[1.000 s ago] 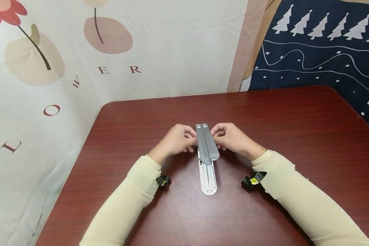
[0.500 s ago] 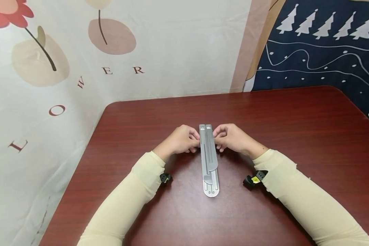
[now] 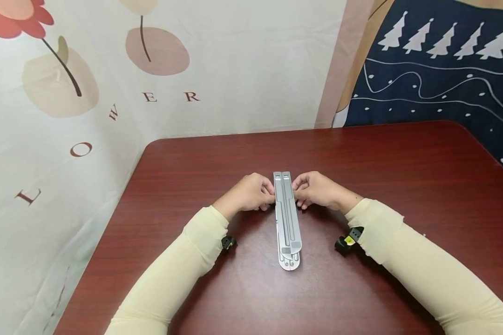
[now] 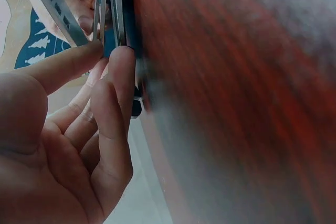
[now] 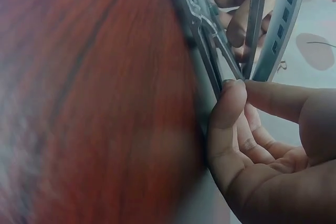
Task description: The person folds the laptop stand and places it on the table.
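Observation:
A silver folding laptop stand [image 3: 288,214] lies lengthwise on the table, its two long upper arms over the lower bars. Its rounded near end shows below the arm tips. My left hand [image 3: 255,192] pinches the left side near the far end. Opposite it, my right hand [image 3: 316,190] pinches the right side. In the left wrist view, thumb and forefinger meet at the metal bars [image 4: 116,9], with a slotted arm [image 4: 55,6] angled away. The right wrist view also shows a slotted arm [image 5: 283,22] apart from the lower bars [image 5: 197,24], between thumb and forefinger.
The reddish-brown wooden table [image 3: 209,158] extends around the stand on all sides. Behind it hang a pale cloth with flowers and letters [image 3: 243,70] and a dark blue cloth with white trees [image 3: 431,83]. A small black device [image 3: 345,242] sits at the right wrist.
The stand's upper arms have swung down toward the near end, covering more of the lower bars. They now lie nearly side by side. Both hands keep about the same places at its sides.

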### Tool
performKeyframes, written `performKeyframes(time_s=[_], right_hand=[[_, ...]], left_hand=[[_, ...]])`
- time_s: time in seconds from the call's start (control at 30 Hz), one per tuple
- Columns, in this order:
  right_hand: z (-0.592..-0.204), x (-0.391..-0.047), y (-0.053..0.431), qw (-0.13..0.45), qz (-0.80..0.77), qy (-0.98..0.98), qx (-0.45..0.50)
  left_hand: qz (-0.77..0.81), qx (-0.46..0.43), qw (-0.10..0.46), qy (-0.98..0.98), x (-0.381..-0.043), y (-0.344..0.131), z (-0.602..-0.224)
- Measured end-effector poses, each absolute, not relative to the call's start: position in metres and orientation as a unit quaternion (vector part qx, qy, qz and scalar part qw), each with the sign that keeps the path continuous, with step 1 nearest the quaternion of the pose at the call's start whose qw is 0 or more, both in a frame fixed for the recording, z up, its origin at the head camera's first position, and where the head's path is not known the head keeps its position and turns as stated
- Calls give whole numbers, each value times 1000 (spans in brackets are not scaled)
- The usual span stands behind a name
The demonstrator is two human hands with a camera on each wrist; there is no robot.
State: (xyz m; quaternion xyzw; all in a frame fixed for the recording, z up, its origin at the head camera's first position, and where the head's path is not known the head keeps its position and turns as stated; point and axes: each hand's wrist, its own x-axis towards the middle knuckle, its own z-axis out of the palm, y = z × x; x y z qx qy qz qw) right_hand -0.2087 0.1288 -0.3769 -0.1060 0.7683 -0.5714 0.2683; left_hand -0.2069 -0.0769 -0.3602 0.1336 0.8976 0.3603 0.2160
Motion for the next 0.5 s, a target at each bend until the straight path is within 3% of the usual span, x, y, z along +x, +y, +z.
performKeyframes(time_s=[0.5], right_hand=[[-376,-220,132,308,-501,795,-147]], left_hand=[[209,179,166,947,-210,-73,-357]])
